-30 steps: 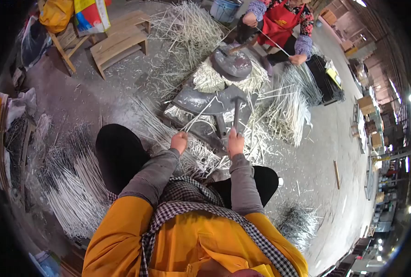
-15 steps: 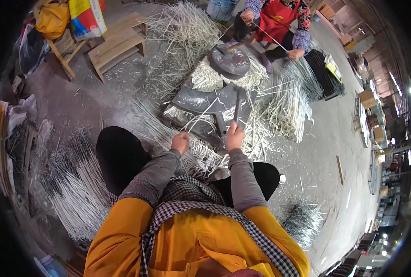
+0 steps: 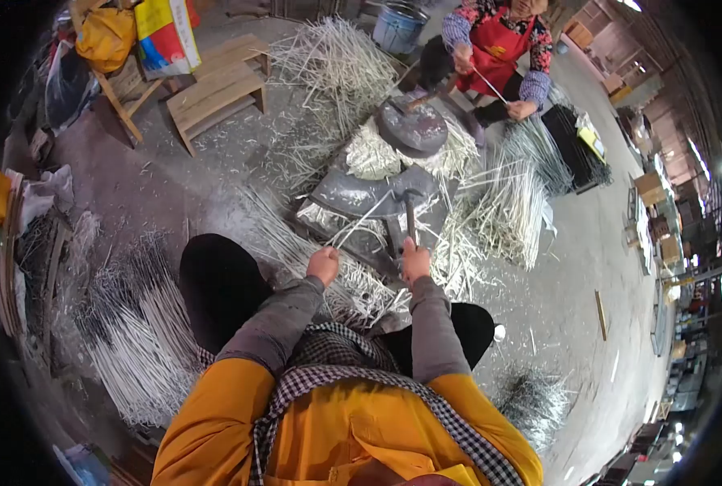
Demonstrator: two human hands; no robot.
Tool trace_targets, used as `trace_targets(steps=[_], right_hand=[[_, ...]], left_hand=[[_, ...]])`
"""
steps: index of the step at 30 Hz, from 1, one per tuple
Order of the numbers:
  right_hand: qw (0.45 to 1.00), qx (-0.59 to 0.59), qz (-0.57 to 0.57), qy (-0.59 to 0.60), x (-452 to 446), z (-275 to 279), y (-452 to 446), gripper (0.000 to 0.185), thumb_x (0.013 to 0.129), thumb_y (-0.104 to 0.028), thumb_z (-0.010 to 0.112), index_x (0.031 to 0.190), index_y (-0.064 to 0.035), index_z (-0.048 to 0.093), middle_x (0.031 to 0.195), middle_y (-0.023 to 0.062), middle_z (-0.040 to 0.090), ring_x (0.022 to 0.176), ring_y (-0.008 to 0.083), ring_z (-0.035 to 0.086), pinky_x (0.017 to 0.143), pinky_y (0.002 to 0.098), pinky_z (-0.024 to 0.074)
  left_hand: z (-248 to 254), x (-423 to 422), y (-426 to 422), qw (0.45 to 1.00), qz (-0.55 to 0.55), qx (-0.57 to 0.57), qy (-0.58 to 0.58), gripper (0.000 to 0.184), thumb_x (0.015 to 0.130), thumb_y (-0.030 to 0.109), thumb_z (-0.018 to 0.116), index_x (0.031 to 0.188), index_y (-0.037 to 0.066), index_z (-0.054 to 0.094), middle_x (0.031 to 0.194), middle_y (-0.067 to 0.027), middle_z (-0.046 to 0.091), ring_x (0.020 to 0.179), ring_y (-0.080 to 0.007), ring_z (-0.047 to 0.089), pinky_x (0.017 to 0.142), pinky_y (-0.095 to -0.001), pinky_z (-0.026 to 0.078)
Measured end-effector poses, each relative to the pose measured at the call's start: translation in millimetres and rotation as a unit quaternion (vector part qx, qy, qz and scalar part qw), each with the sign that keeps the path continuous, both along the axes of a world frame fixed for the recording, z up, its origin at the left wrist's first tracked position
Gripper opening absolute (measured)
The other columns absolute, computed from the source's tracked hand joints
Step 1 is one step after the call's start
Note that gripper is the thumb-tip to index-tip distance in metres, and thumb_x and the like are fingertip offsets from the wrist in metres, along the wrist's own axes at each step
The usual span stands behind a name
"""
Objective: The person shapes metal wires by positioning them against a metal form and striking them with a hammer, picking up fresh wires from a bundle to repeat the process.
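Hammer (image 3: 410,217), its head scarcely visible half a second ago, now plain over the plate (image 3: 341,193) — my right hand (image 3: 415,263) clenched round its handle, my left hand (image 3: 324,266) pinching the rod (image 3: 369,213) reaching across there — so striking seems underway.

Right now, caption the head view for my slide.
Right hand grips a hammer, left hand holds a thin pale rod over a dark slab.

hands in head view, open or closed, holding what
Left hand: closed, holding a thin pale rod.
Right hand: closed around the handle of a hammer.
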State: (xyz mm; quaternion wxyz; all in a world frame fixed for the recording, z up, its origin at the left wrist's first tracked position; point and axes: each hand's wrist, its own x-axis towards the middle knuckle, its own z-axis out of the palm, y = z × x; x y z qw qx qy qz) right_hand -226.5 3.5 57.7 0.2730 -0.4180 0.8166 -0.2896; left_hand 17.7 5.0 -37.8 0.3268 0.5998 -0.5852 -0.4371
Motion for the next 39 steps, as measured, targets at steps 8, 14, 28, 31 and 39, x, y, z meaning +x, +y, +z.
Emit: trace_targets(steps=[8, 14, 28, 31, 39], right_hand=[[0.984, -0.174, -0.028, -0.014, 7, -11, 20, 0.059, 0.089, -0.049, 0.049, 0.082, 0.0085, 0.060, 0.075, 0.0242, 0.062, 0.064, 0.0360, 0.059, 0.060, 0.0441, 0.0430], [0.997, -0.082, 0.006, 0.008, 18, 29, 7, 0.055, 0.089, -0.045, 0.050, 0.086, 0.0086, 0.059, 0.081, 0.0250, 0.062, 0.069, 0.0355, 0.059, 0.060, 0.0434, 0.0415], [0.983, -0.164, -0.012, -0.082, 31, 28, 3, 0.053, 0.090, -0.044, 0.050, 0.082, 0.0074, 0.060, 0.071, 0.0182, 0.059, 0.061, 0.0213, 0.051, 0.058, 0.0397, 0.0405], [0.985, -0.161, 0.002, -0.062, 14, -13, 3, 0.052, 0.091, -0.044, 0.050, 0.081, 0.0061, 0.059, 0.070, 0.0146, 0.058, 0.060, 0.0185, 0.049, 0.056, 0.0369, 0.0396], [0.975, -0.149, -0.036, -0.162, 26, 17, 8, 0.047, 0.091, -0.043, 0.049, 0.080, 0.0019, 0.056, 0.063, 0.0057, 0.052, 0.057, 0.0109, 0.043, 0.051, 0.0298, 0.0360]], left_hand=[[-11, 0, 0, 0.999, -0.022, 0.039, 0.011, 0.021, 0.090, 0.024, 0.054, 0.090, 0.004, 0.059, 0.084, -0.0224, 0.054, 0.078, -0.0424, 0.051, 0.066, -0.0510, 0.037], [-14, 1, 2, 0.999, -0.010, -0.034, -0.013, 0.017, 0.087, 0.021, 0.055, 0.090, 0.005, 0.059, 0.085, -0.0204, 0.057, 0.076, -0.0393, 0.051, 0.065, -0.0484, 0.039], [20, 2, 3, 0.999, -0.019, 0.046, -0.020, 0.025, 0.086, 0.026, 0.053, 0.094, 0.005, 0.063, 0.091, -0.0239, 0.060, 0.090, -0.0416, 0.057, 0.073, -0.0459, 0.045], [6, 5, 4, 0.999, -0.019, 0.038, 0.011, 0.018, 0.084, 0.019, 0.053, 0.091, 0.005, 0.062, 0.085, -0.0212, 0.060, 0.080, -0.0404, 0.056, 0.067, -0.0454, 0.044], [18, 3, 5, 0.999, -0.041, 0.029, -0.005, 0.013, 0.082, 0.015, 0.053, 0.084, 0.003, 0.059, 0.080, -0.0209, 0.058, 0.075, -0.0387, 0.056, 0.063, -0.0462, 0.042]])
